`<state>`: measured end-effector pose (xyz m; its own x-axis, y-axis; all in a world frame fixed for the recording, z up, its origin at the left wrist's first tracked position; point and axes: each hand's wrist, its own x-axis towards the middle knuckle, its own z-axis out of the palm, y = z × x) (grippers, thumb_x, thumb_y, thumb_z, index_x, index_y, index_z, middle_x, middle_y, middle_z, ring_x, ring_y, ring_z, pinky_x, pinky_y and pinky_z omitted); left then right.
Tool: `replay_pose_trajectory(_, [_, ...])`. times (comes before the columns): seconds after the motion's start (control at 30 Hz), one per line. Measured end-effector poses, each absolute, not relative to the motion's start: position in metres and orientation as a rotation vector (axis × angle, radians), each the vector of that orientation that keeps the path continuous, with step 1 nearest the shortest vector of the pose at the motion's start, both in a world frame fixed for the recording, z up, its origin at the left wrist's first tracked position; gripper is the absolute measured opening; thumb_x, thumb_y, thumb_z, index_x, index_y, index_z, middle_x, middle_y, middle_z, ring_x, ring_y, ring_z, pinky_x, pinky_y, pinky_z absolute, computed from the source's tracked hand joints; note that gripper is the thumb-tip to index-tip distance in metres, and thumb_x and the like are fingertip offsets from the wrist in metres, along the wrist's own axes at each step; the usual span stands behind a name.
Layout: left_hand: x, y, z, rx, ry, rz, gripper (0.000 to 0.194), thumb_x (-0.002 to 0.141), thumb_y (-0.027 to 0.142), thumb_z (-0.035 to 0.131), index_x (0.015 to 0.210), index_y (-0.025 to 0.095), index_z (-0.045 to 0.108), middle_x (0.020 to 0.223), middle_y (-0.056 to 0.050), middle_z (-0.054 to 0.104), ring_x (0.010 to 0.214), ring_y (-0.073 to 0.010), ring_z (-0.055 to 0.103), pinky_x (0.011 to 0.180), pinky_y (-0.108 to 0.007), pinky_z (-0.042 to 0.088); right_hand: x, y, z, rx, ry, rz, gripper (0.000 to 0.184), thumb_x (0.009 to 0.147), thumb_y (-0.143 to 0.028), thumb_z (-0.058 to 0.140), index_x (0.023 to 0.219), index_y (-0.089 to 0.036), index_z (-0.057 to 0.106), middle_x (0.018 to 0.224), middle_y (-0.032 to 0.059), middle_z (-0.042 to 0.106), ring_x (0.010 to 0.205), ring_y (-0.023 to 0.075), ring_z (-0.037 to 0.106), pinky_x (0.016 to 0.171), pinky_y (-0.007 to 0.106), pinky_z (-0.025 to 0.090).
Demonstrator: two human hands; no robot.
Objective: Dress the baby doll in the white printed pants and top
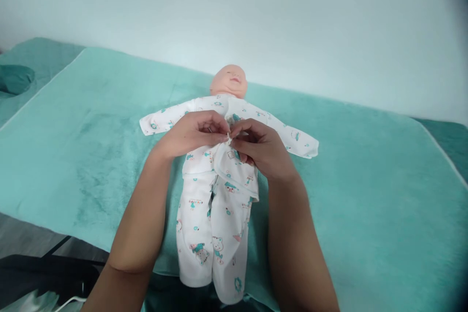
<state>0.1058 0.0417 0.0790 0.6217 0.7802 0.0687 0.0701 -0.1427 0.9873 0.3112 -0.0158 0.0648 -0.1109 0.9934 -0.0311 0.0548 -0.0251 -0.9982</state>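
Note:
A baby doll (228,81) lies on its back, its head toward the wall. It wears a white printed wrap-front baby shirt (197,156) with both sleeves spread out to the sides, and matching trousers (195,234). Over the chest, my left hand (199,131) pinches a small white cloth tie (229,139) between thumb and forefinger. My right hand (258,144) meets it from the other side, thumb and forefinger also closed on the tie. The fingertips nearly touch, so the tie is partly hidden. Below them, the shirt's curved front flap hangs over the trouser waist.
A green plush cover (365,195) spreads under the doll and to both sides. Behind it rises a pale wall (256,19). Green fabric (14,79) lies bunched at the far left. A dark object (44,278) stands below the cover's edge at lower left.

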Motion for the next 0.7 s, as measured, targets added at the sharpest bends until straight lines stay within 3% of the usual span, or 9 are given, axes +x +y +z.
replay_pose_trajectory(0.43, [0.1103,0.0414,0.0779,1.544,0.669,0.772,0.018,0.079,0.023,0.076,0.095,0.017,0.07,0.081,-0.001,0.069,0.074,-0.0121,0.064,0.065,-0.024,0.051,0.3072,-0.0149,0.0673,-1.223,-1.261,1.3,0.013,0.079,-0.022,0.074,0.089,-0.021,0.065,0.061,-0.0071,0.056,0.046,0.0063,0.051,0.037,0.018,0.032])
replay_pose_trajectory(0.7, [0.1119,0.0378,0.0802,1.638,0.755,0.767,0.012,0.084,0.025,0.071,0.094,0.019,0.07,0.075,0.002,0.062,0.067,-0.0096,0.057,0.059,-0.022,0.045,0.307,-0.0147,0.0667,-1.21,-1.251,1.306,0.012,0.08,-0.021,0.073,0.089,-0.022,0.065,0.061,-0.0075,0.056,0.045,0.0058,0.049,0.037,0.018,0.031])
